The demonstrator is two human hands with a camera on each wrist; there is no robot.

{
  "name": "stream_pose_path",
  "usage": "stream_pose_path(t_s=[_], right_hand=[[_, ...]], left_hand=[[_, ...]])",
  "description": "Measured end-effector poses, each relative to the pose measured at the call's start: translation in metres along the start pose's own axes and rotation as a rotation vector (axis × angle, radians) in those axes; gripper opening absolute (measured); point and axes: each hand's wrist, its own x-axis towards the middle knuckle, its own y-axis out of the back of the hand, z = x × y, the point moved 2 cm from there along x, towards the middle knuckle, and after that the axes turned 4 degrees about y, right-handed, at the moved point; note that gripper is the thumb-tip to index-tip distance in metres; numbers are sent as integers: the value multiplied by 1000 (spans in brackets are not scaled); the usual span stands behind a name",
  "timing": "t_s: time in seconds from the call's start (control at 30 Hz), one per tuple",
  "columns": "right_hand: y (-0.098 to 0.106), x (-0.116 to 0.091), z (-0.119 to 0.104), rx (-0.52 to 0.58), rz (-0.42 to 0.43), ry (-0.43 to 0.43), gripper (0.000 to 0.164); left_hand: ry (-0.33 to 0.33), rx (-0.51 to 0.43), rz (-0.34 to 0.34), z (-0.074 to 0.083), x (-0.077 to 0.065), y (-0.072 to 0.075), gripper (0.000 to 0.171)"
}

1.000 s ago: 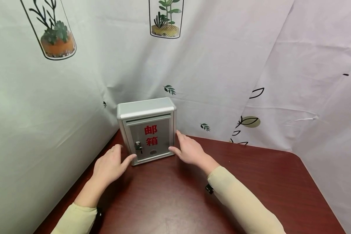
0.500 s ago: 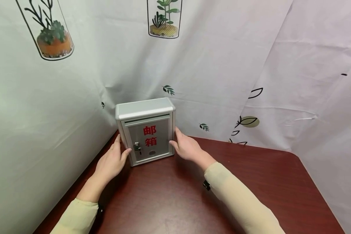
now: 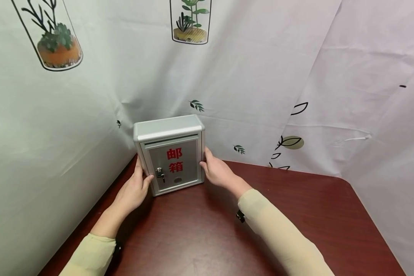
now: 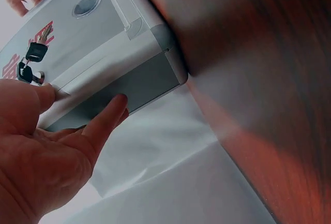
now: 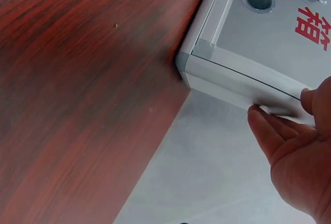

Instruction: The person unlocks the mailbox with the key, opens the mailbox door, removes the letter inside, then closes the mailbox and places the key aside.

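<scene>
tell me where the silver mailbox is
In the head view, the silver mailbox stands left of centre on the table, between the left hand and the right hand.

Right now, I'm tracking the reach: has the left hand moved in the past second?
Yes: in the head view, the left hand has moved forward, closer to the small leaf print on the cloth left of the box.

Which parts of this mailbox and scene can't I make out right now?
- Mailbox back: hidden in all views, facing away.
- Mailbox inside: hidden behind its shut door.
- Left wrist: keys partly cover the lower red character.
- Right wrist: right edge cuts off the right hand.
- Head: top edge cuts off the jar pictures.
</scene>
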Motion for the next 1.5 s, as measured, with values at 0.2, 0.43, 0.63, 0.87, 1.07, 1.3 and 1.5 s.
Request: stream_pose_path(t_s=[0.2,0.43,0.63,0.87,1.07,1.3,1.5], right_hand=[[-2,1,0,24,2,-19,68],[-3,-1,0,6,43,-9,67],[-2,-8,2,20,74,-16,68],[1,-19,7,24,120,3,66],[4,-28,13,15,163,18,66],[7,-39,21,15,198,31,66],[14,-51,26,-6,231,36,64]], left_hand=[[2,-40,10,1,0,-2,91],[30,-53,11,0,0,-3,90],[33,-76,-10,3,0,-6,88],[-2,-86,-16,6,2,-11,88],[-30,-85,-31,11,3,-16,85],[-54,-95,-39,17,6,-23,85],[-72,-102,-55,26,10,-29,86]])
